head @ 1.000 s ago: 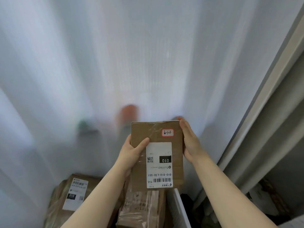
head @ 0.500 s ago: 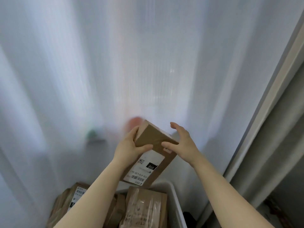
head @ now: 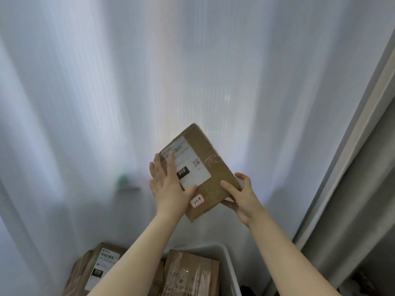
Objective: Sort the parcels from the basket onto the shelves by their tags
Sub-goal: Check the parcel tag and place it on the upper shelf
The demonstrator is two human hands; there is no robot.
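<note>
Lower left, in the basket: a cardboard parcel [head: 100, 267] lying tilted, white shipping label up, black patch reading 010. It sits against the basket's left side, partly cut off by the left forearm

Left hand [head: 168, 184]: arm reaches up and forward from bottom centre, forearm bare, wrist nearly straight. Palm lies flat against the near-left face of the held parcel [head: 201, 167]; fingers [head: 158, 165] extended and spread loosely up along the label's left edge, thumb angled right across the label's lower corner. Pressing and steadying, not curled round anything

Held parcel: brown cardboard box, taped, raised clear above the basket, in front of the white translucent curtain [head: 192, 71]. Tilted, far corner up and right-leaning. Large white label [head: 188, 165] faces the camera, with black 010 patch and small QR code; print blurred. Small red-bordered tag [head: 197, 201] with handwritten marks near the box's near edge, just beside the left thumb; marks not read with confidence

Right hand [head: 241, 197]: arm comes up from bottom right, wrist bent slightly inward. Thumb on top face, fingers wrapped under and around the box's near-right corner, clamping it

Below centre: second taped parcel [head: 190, 274] inside the white basket [head: 226, 259], against its right rim

Far right: grey shelf upright [head: 346, 167], slanting
</note>
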